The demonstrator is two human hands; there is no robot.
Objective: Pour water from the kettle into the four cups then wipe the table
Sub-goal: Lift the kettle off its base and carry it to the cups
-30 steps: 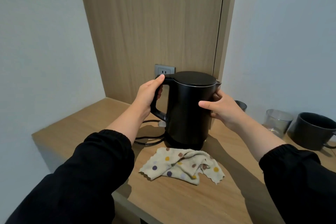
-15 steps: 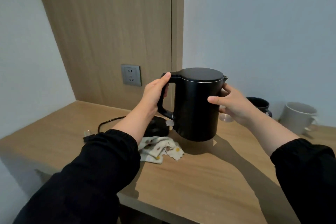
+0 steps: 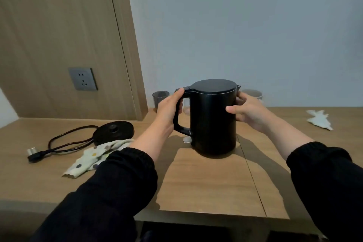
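Note:
The black kettle [image 3: 213, 118] stands upright over the middle of the wooden table [image 3: 206, 188], lid closed. My left hand [image 3: 170, 110] is wrapped around its handle. My right hand [image 3: 248, 112] presses flat against its right side near the spout. Behind the kettle a dark glass cup [image 3: 160, 99] peeks out on the left and a pale cup [image 3: 252, 93] on the right; other cups are hidden. A dotted cloth [image 3: 92, 158] lies crumpled at the left, partly under my left sleeve.
The kettle's round black base [image 3: 114, 131] with its cord and plug [image 3: 34, 154] lies on the left of the table. A second white cloth [image 3: 319, 119] lies far right. A wall socket [image 3: 82, 78] sits in the wooden panel.
The kettle has been carried to the right, off its base and away from the socket, and lowered toward the table's middle. Both hands keep their hold. The view has swung right.

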